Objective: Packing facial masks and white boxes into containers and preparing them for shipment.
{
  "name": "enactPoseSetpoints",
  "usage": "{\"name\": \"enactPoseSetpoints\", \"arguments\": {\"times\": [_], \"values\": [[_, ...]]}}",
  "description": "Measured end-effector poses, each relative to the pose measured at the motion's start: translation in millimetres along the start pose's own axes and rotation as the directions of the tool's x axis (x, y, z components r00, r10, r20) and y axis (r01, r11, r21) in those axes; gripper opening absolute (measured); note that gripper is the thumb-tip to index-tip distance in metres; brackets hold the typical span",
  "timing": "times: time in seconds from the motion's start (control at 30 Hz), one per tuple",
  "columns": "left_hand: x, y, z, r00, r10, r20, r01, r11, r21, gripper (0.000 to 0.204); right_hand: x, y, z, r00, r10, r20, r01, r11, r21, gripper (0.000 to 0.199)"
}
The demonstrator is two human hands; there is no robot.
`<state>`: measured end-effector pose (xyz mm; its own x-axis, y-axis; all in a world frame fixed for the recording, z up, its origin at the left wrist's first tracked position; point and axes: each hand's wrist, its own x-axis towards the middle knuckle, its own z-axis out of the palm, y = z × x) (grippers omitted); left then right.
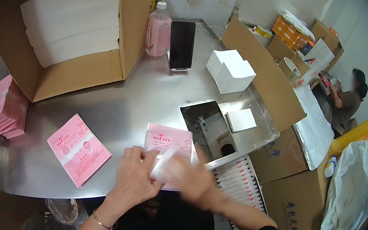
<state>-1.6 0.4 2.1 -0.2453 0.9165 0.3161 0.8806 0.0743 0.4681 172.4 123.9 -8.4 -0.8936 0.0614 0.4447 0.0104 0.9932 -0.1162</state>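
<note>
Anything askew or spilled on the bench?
No obvious spill. The pink stack at the steel table's left edge looks askew: its layers fan unevenly. The pink bundle beside the left hand lies diagonally.

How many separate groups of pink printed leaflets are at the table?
3: a pile at the left end of the steel table, a banded bundle left of the left hand, and a group partly beneath it and the right hand. More may be hidden.

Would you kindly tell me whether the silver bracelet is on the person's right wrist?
No, the silver bracelet circles the wrist of the left hand.
</note>
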Motion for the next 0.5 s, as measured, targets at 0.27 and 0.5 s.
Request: {"name": "enactPoseSetpoints", "arguments": {"times": [0.27,0.5], "values": [[0.9,27.4,2.9,0.999,-0.021,-0.049,0.021,1.000,-0.007,0.080,59.7,67.8,59.4,0.954,0.277,-0.112,-0.298,0.887,-0.353,0.019],[-43.5,-13.0,-2.7,0.885,-0.439,-0.153,0.215,0.678,-0.703,0.035,4.9,125.7,23.7,0.683,0.691,0.238,-0.685,0.719,-0.122,0.020]]}}
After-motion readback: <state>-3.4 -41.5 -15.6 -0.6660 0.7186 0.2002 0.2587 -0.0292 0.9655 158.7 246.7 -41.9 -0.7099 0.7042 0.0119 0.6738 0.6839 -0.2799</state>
